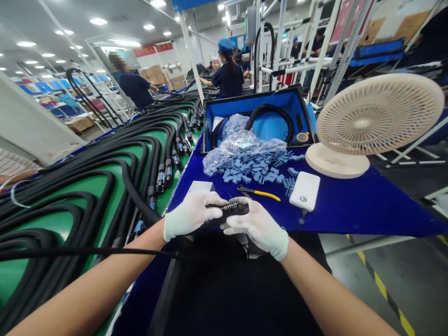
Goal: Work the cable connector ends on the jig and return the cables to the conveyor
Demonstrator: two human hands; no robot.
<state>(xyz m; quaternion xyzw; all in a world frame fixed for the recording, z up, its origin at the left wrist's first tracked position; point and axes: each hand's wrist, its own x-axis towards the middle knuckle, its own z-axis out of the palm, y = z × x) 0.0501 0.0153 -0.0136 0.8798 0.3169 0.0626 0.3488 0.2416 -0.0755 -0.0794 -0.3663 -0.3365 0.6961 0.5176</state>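
Both my hands wear white gloves and meet at the near edge of the blue-covered table (353, 207). Between them is a black part (233, 208) with a row of shiny metal ridges, like a coil or spring, along its top; its exact kind is not clear. My left hand (196, 212) is closed round its left end. Closed on the right end, with the fingers underneath, is my right hand (257, 224). Just beyond lie yellow-handled pliers (262, 193) and a heap of small blue plastic clips (262, 168). A white box (201, 187) sits behind my left hand.
Thick black hoses (105, 154) with fittings cover the green conveyor (168, 196) on the left. A blue bin (301, 105) holds a hose, with plastic wrap (238, 144) in front. A beige fan (371, 116) and white power bank (304, 191) stand right. Co-workers (229, 72) are beyond.
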